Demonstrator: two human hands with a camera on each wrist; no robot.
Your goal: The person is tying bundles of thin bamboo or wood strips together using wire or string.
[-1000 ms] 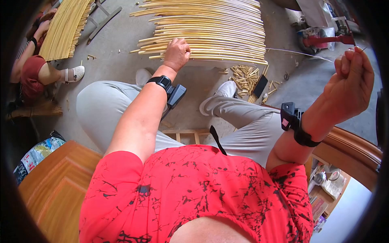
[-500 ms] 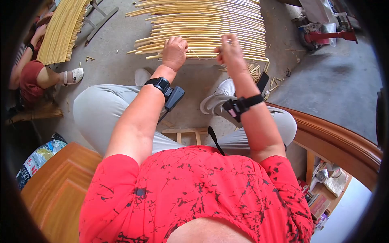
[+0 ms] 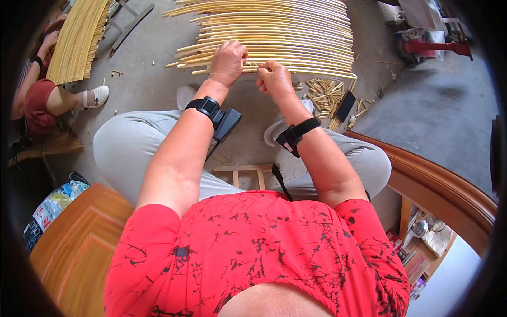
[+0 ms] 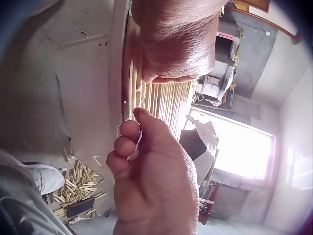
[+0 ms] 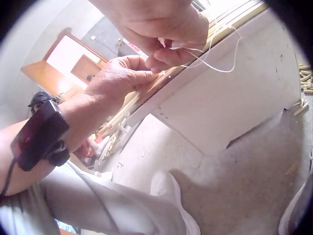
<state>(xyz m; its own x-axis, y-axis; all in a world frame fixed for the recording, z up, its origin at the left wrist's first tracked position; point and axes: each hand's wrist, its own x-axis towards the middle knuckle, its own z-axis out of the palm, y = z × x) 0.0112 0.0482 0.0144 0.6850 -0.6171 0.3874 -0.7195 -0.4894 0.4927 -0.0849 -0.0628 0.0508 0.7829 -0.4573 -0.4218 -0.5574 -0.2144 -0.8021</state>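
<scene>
Thin pale rods (image 3: 285, 39) lie side by side in a mat on a stand. At the near edge of the mat, my left hand (image 3: 228, 63) pinches at the outermost rods with curled fingers. Just to its right my right hand (image 3: 277, 80) pinches a white thread, its fingertips close to the left ones. In the left wrist view the thread (image 4: 140, 147) loops round fingers of the right hand (image 4: 156, 171). The right wrist view shows a loose curl of thread (image 5: 234, 66) hanging beside the right hand (image 5: 166, 29), with the left hand (image 5: 115, 81) at the rod edge.
Cut rod pieces (image 3: 323, 95) and a dark flat object (image 3: 345, 105) lie on the floor at right. Another person's leg (image 3: 66, 96) and a second rod mat (image 3: 79, 42) are at left. A wooden panel (image 3: 79, 238) stands lower left.
My right hand has come in from the far right, where it pulled the thread out long, to beside my left hand. The left hand has stayed at the rods' edge.
</scene>
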